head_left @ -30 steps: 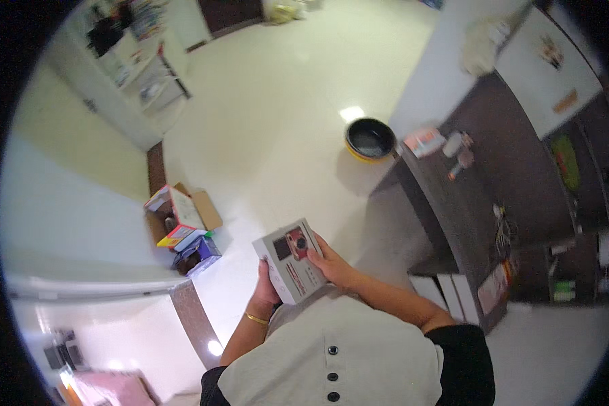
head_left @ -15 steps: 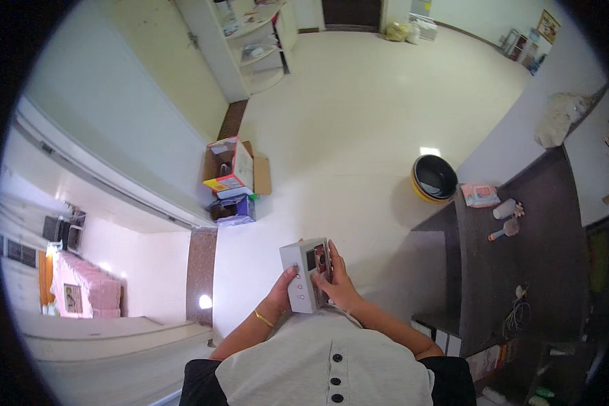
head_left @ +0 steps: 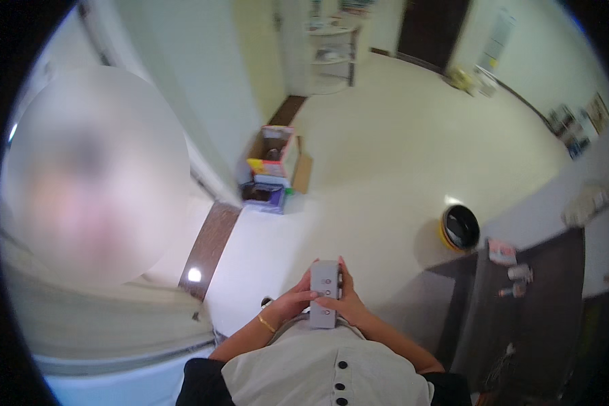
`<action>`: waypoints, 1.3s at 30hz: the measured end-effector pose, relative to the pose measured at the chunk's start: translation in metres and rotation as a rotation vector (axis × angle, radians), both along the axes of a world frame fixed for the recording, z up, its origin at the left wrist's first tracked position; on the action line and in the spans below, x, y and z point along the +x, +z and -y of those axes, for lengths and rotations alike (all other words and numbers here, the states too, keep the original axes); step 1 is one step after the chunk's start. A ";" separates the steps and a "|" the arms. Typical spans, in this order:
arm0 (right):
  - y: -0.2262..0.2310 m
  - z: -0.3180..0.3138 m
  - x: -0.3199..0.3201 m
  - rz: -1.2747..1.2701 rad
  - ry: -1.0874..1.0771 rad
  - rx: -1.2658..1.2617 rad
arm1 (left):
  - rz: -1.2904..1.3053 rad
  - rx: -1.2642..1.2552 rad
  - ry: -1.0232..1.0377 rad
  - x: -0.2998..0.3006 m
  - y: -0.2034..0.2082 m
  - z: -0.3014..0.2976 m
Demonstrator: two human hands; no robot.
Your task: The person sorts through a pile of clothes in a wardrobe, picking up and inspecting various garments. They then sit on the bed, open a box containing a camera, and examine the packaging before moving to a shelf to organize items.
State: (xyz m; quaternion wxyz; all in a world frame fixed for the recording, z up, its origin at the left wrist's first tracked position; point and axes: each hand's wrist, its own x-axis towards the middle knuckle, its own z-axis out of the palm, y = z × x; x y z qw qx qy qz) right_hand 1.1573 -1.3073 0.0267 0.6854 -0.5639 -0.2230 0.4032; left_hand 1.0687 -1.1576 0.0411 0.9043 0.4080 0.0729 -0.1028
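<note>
A grey box [head_left: 325, 274] is held upright before my waist, its narrow side with small round marks turned up toward me. My left hand [head_left: 294, 302] is closed on its left side, the thumb lying across the narrow face. From the right, my right hand [head_left: 351, 303] grips the opposite side, its thumb also on that face. The fingers behind the box are partly hidden. A gold-coloured bracelet [head_left: 266, 323] circles my left wrist.
Open cartons [head_left: 272, 166] stand on the floor by the left wall. Ahead to the right is a black-and-yellow bucket [head_left: 461, 227]. A dark counter [head_left: 541, 291] at right bears a wipes pack [head_left: 501, 251] and a hairbrush [head_left: 514, 291]. Corner shelves [head_left: 331, 61] stand farther off.
The box has turned in my hands: its wide face with a dark picture no longer shows, and its narrow side does. The whole view has swung, shifting the room's things rightward.
</note>
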 end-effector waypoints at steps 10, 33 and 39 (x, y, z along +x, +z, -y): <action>0.013 -0.133 -0.053 0.028 0.184 -0.130 | 0.075 0.031 0.209 -0.086 -0.028 -0.111; -0.013 -0.495 -0.116 0.408 0.742 -0.085 | -0.066 0.029 0.941 -0.204 -0.037 -0.374; 0.003 -0.620 -0.095 0.335 0.917 0.017 | -0.036 0.076 1.181 -0.187 -0.025 -0.462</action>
